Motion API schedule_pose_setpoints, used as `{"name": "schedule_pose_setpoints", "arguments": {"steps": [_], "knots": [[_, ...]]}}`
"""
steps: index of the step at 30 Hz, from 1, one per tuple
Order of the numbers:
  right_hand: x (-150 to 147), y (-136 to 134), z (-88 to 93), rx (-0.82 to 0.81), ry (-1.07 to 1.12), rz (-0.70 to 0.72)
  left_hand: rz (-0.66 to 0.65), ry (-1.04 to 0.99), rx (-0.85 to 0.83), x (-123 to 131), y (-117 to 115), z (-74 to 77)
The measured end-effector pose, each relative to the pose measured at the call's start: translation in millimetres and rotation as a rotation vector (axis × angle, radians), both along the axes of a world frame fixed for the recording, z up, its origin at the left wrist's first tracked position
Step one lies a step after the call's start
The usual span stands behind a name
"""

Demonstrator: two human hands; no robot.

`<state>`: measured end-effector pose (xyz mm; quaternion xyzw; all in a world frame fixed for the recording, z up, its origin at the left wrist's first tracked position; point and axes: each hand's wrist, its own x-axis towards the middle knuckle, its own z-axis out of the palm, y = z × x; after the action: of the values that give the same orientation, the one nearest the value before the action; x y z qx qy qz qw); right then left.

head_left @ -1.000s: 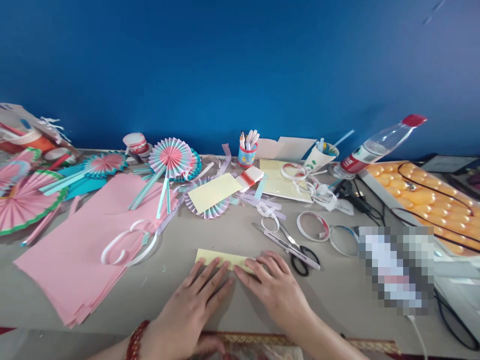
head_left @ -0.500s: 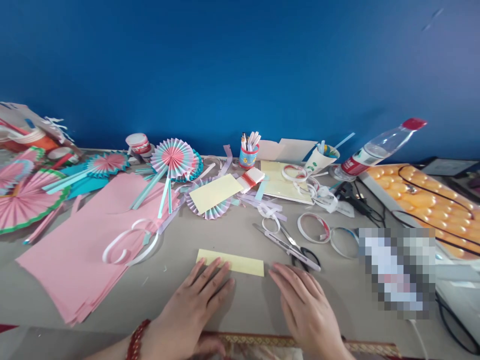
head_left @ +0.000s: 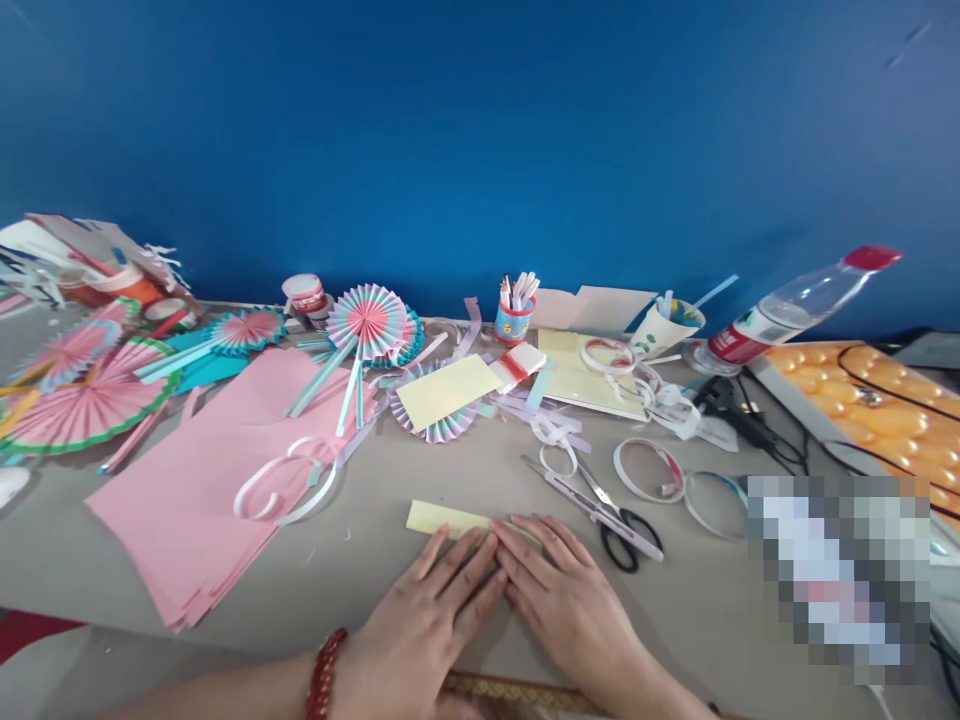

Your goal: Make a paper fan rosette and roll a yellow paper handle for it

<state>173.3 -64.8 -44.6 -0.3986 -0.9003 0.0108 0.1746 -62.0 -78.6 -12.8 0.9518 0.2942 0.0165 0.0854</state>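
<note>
A narrow strip of pale yellow paper (head_left: 442, 517) lies flat on the grey table in front of me, its right part mostly hidden under my fingers. My left hand (head_left: 442, 605) rests on its near edge, fingers stretched out and flat. Beside it, my right hand (head_left: 566, 600) lies on the strip's right part with fingers extended, its fingertips meeting those of the left. Just right of my hands are scissors (head_left: 630, 535) with black handles, and a pale craft knife (head_left: 600, 512) lies across them.
Stacked pink paper (head_left: 180, 490) covers the table's left side, near folded-paper fans (head_left: 367, 322). Another yellow strip (head_left: 450, 390) lies on a pleated rosette. Behind are a pen cup (head_left: 515, 318), a tilted-looking bottle (head_left: 787, 315), tape rolls (head_left: 649, 470) and a black glue gun (head_left: 731, 412).
My right hand has moved left from beside the paper strip onto its right part, up against my left hand. The whole view has shifted slightly, so things appear farther right.
</note>
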Motion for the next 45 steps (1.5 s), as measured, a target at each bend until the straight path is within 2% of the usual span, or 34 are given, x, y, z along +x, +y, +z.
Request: {"name": "schedule_pose_setpoints", "arguments": {"steps": [5, 11, 16, 21, 26, 30, 32, 34, 38, 42, 45], "knots": [[0.6, 2.2, 5.3, -0.018, 0.002, 0.015, 0.068, 0.038, 0.064, -31.5, -1.7, -7.8], [1.6, 2.7, 5.7, -0.025, 0.027, 0.013, 0.181, 0.066, 0.104, -65.7, -9.1, -7.7], [1.5, 2.7, 2.7, -0.042, 0.026, 0.003, 0.266, 0.071, 0.137, -69.2, -11.4, -5.7], [-3.4, 6.2, 9.7, -0.088, 0.023, -0.087, 0.416, -0.022, 0.091, -54.8, -8.1, -4.6], [-10.5, -0.6, 28.9, -0.289, 0.086, -0.096, 0.256, -0.088, -0.014, -29.7, 5.0, -2.0], [-14.8, -11.9, 43.9, -0.532, 0.218, 0.116, 0.171, -0.123, -0.021, -16.5, 25.3, 1.0], [-13.6, -11.5, 47.1, -0.596, 0.276, 0.205, 0.154, -0.168, -0.045, -13.7, 37.0, 1.6], [-8.8, -5.6, 46.3, -0.538, 0.304, 0.193, 0.130, -0.197, -0.054, -12.6, 47.7, 1.0], [4.8, 7.9, 39.5, -0.341, 0.225, 0.043, 0.042, -0.190, -0.043, -13.4, 59.4, -2.7], [6.5, 3.7, 34.0, -0.328, 0.138, 0.051, 0.052, -0.202, 0.003, -13.8, 57.2, -7.7], [2.1, -1.1, 29.8, -0.324, 0.064, 0.057, 0.084, -0.203, 0.103, -13.3, 53.0, -10.7]]}}
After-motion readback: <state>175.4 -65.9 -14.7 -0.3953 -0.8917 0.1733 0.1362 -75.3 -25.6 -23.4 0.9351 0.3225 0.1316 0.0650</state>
